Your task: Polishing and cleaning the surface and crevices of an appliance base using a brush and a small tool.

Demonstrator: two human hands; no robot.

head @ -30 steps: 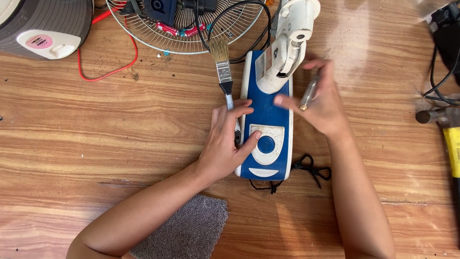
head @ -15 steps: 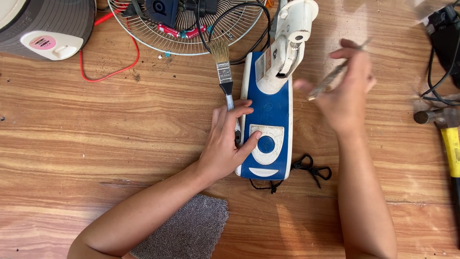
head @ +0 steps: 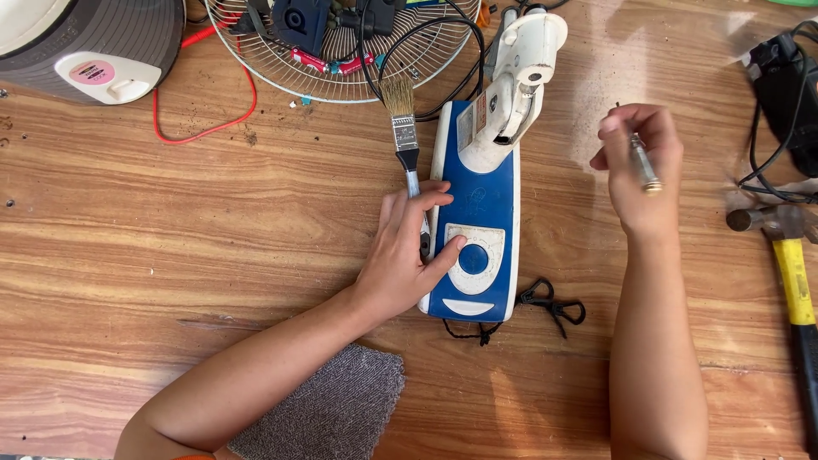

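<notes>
fan base point(head: 481, 213) under left hand point(head: 407, 255)

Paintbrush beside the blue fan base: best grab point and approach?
Probably grip the paintbrush at its metal ferrule, coming from its left over bare table. Its handle runs under the left hand, the fan base blocks the right, and the bristles point at the fan grille.

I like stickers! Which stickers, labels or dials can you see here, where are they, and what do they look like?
Pink label: top left, oval, on the grey appliance's white panel.
Sticker: small pale rectangle with red, upper part of the blue fan base.
Dial plate: white, rounded, blue knob in its middle, by the left hand.
</notes>
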